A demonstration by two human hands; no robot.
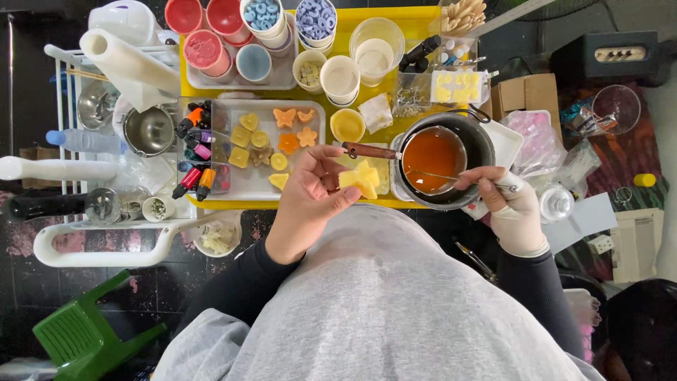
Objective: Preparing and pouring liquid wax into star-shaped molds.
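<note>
The left hand (310, 190), bare, is raised over the near edge of the yellow worktop (405, 21), its fingers (331, 166) curled and closed around a pale yellow star-shaped wax piece (360, 180) pinched between thumb and fingertips. The right hand (511, 208), in a white glove, sits at the near right corner of the worktop with its fingers closed on a thin metal stirrer (451, 177) whose far end dips into amber liquid in a small pouring pot (431, 156). That pot has a brown wooden handle (370, 151) pointing left and rests inside a larger dark pan (479, 141). Just left of the star piece lies a clear tray (310, 113) carrying yellow and orange moulded shapes: hearts, a butterfly, flowers and rounds. At the tray's left end stands a rack of small dye bottles (197, 152) with coloured caps. Along the far edge are red and pink filled cups (204, 49), tubs of blue rings (315, 17), and white empty cups (340, 77). A small round dish of yellow wax (347, 125) sits between the tray and the pan. To the left, off the worktop, a white rack holds a steel bowl (148, 130) and a paper roll (127, 67). A green plastic stool (84, 335) stands on the floor at lower left.
</note>
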